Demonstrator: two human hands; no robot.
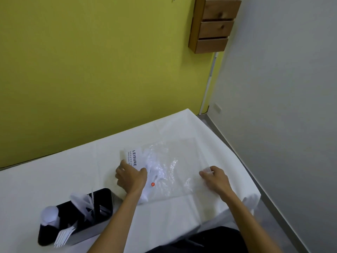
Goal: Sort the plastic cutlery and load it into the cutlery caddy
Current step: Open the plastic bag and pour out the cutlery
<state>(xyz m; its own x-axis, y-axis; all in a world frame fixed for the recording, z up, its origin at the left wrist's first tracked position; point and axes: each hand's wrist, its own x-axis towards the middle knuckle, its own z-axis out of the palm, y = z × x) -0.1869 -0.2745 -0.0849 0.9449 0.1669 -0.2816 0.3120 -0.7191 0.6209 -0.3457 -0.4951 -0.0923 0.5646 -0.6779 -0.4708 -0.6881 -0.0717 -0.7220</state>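
A white-covered surface (54, 172) ran from lower left to right, against a yellow-green wall. A clear plastic bag (173, 167) lay flat near the middle of it, hard to read because of glare and creases. White cutlery (155, 170) showed through its left part as a pale blur; spoons, forks or knives could not be told apart there. A white card printed "LEISURE" (132, 157) lay at the bag's 9 o'clock end, its lower lines too small to read. A small red sticker (152, 184) sat on the bag near its 7 o'clock edge.

The left hand (131, 177) lay on the bag's card end, fingers bent down over it, the thumb toward the cutlery; the fingertips were hidden behind the knuckles, so whether it gripped or only pressed could not be told. The right hand (214, 178) was at the bag's 3 o'clock edge, thumb and forefinger pinching the clear film, the other fingers curled under.

The black caddy (76, 216) stood at 8 o'clock from the bag, well apart from it. White forks (63, 234) leaned out of its near compartment, a round white spoon bowl (49, 213) rose at its left, and more white pieces (87, 199) in the far compartment were motion-blurred.

A wooden drawer unit (215, 24) hung on the wall at 1 o'clock, cut off at the top.
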